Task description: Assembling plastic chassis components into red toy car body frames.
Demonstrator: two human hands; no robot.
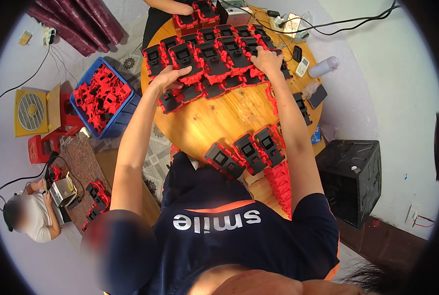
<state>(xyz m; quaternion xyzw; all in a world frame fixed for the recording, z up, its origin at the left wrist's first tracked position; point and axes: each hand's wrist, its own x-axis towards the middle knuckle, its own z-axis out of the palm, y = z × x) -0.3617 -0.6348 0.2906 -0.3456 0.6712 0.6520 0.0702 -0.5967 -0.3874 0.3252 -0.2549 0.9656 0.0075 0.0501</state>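
Note:
Many red-and-black plastic parts (214,54) lie in rows across the far half of a round wooden table (229,118). My left hand (167,78) reaches to the left end of the cluster, its fingers laid over the edge of one part (186,58) and its thumb under it. At the right end my right hand (266,60) curls its fingers onto another part (251,45). Three more such parts (244,155) sit by the table's near edge, beside a stack of red pieces (281,182).
Another person's arm (172,7) works at the table's far side. A blue crate (126,118) of red parts stands on the floor at left, with a yellow fan (31,110) and red stool (45,145). A person (30,214) sits lower left. A black crate (352,179) stands at right.

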